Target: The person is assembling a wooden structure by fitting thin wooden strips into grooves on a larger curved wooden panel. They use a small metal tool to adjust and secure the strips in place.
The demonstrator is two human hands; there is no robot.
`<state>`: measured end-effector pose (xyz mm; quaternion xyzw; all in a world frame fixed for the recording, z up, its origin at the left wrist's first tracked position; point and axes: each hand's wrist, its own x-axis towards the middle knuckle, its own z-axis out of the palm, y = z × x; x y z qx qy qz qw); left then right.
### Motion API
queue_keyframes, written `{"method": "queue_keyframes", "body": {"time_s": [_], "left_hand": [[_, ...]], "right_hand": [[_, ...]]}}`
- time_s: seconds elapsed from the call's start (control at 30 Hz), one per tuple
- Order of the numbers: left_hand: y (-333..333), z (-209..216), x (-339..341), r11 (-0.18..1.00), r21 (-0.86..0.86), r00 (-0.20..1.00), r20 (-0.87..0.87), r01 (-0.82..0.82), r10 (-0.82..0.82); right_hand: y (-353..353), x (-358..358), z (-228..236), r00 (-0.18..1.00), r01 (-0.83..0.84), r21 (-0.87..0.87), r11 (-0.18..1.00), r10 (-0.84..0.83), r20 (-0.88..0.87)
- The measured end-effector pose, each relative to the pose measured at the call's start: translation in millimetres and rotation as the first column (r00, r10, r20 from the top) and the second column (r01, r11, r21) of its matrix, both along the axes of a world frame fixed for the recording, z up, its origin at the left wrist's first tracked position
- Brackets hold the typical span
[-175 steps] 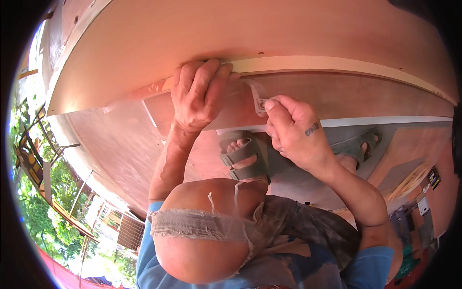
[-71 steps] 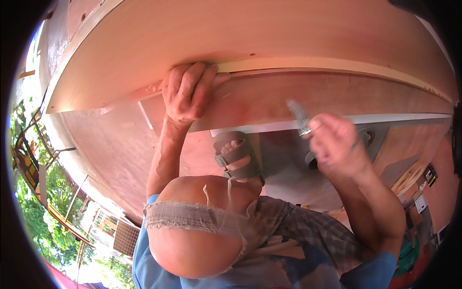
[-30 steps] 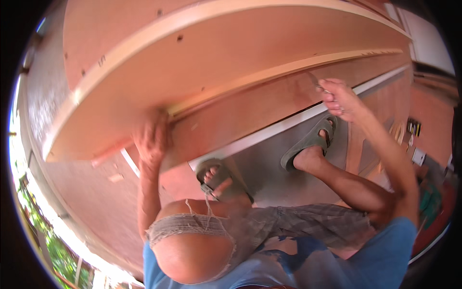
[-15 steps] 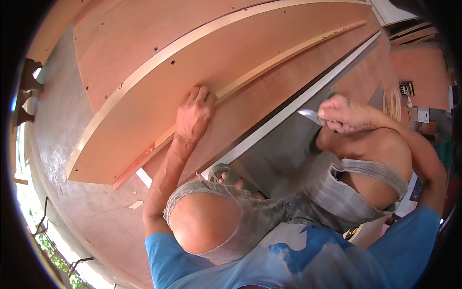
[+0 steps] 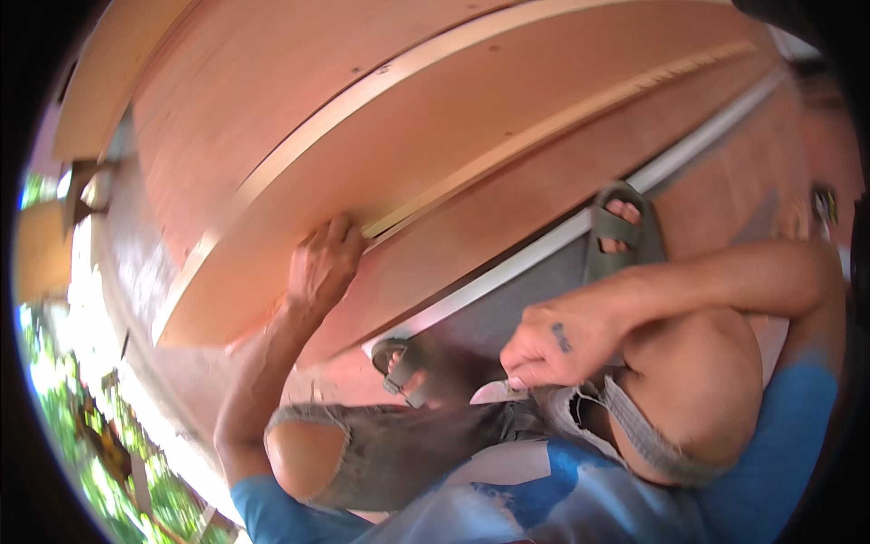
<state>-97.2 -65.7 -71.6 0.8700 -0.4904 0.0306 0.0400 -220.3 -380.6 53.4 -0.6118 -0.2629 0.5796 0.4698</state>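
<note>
A long curved wooden panel (image 5: 435, 136) with a pale edge lies across the upper part of the view. Along its near side runs a thin wooden strip (image 5: 517, 145), notched toward its far right end. My left hand (image 5: 324, 261) is closed with curled fingers on this strip, left of the middle. Low in front of my lap, my right hand (image 5: 564, 346) grips a small knife (image 5: 494, 392). Its silver blade points left, apart from the wood, while the handle is hidden in my fist.
A white-edged board (image 5: 507, 272) lies between the panel and my legs. My sandalled feet (image 5: 616, 227) rest close to it. Another wooden sheet (image 5: 245, 82) lies beyond the panel. Bright greenery (image 5: 82, 408) shows at the far left.
My right hand has come down and left toward my lap with the knife. My left hand stays on the strip. My view has shifted, bringing my right foot into sight.
</note>
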Motion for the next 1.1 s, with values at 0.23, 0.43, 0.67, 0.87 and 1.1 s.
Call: {"method": "queue_keyframes", "body": {"time_s": [0.23, 0.43, 0.67, 0.87, 1.1], "left_hand": [[-28.1, 4.4, -3.6, 0.984, 0.168, 0.996, -0.048, -0.063, 0.072], [-13.7, 6.7, -44.1, 0.949, 0.190, 0.967, 0.002, -0.251, 0.255], [-18.2, 3.9, -61.8, 0.963, 0.159, 0.974, 0.106, -0.216, 0.200], [-25.6, 0.8, -30.0, 0.981, -0.047, 0.964, 0.187, -0.186, 0.191], [-35.0, -39.1, -54.1, 0.795, -0.466, 0.876, 0.083, -0.387, 0.475]], "right_hand": [[-54.0, 27.9, -40.5, 0.986, 0.113, 0.068, 0.991, -0.121, 0.113], [-66.2, 52.4, -71.2, 0.994, 0.113, 0.081, 0.990, -0.113, -0.003], [-62.1, 97.8, -41.0, 0.986, 0.049, 0.029, 0.998, -0.044, -0.159], [-95.1, 112.5, -11.1, 0.990, 0.029, -0.122, 0.992, -0.045, -0.134], [-116.5, 65.7, 10.4, 0.953, 0.141, -0.529, 0.837, -0.260, -0.158]]}}
